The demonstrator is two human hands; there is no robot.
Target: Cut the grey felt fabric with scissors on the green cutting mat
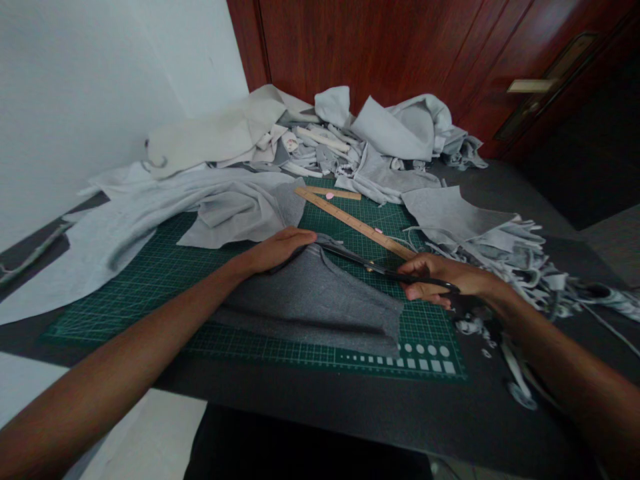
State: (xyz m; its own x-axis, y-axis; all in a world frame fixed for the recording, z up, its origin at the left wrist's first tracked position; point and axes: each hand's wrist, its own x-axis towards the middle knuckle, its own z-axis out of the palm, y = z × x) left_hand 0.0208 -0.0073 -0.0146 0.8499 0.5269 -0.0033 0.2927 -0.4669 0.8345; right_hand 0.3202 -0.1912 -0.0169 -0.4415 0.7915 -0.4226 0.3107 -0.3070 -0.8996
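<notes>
My right hand [440, 277] is shut around the black handles of a pair of tailor's shears [373, 265], whose long blades point left across a dark grey knit fabric piece [310, 307]. The blade tips reach the fabric's upper edge, close to my left hand [280, 250]. That hand lies flat on the fabric, pressing it to a green cutting mat [150, 300]. The lower blade is hidden under the fabric.
Two wooden rulers [350, 220] lie on the mat behind the shears. Light grey fabric [380, 133] is heaped along the back, and cut strips [510, 253] lie at the right. A white wall and a reddish wooden door stand behind the dark table.
</notes>
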